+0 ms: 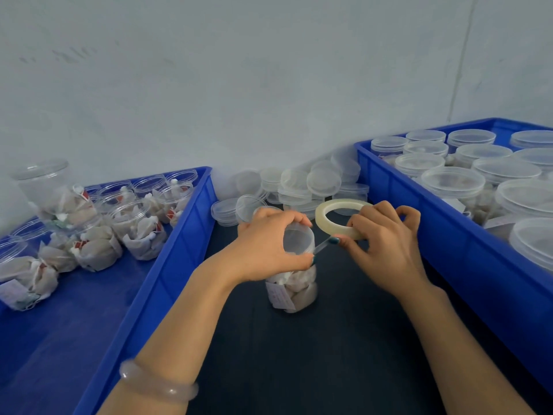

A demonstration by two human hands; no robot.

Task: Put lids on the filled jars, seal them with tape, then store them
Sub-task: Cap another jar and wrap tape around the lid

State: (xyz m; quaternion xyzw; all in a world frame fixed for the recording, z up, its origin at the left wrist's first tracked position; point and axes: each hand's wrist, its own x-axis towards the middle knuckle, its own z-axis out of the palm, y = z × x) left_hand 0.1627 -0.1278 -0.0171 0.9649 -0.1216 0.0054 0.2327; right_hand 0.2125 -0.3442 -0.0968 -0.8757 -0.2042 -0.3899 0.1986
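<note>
Wall, pale and bare, fills the upper half of what you see. Below it, two blue bins flank a dark table. The right bin is packed with lidded jars standing upright. The left bin holds open jars filled with small wrapped bundles, some upright and some tipped against one another.

The jar you are working on stands upright on the table between the bins, filled with the same bundles and with a clear lid on it. Your left hand grips its top, fingers curled round the lid and the thumb on the lid's near edge. Your right hand is just beside it to the right, holding the tape roll with thumb and curled fingers pinching the ring's near side. A short strip of tape runs from the roll down to the lid's edge by your left thumb.

Behind the jar, against the wall, loose lids lie heaped between the two bins. A pale bracelet sits on your left wrist.
</note>
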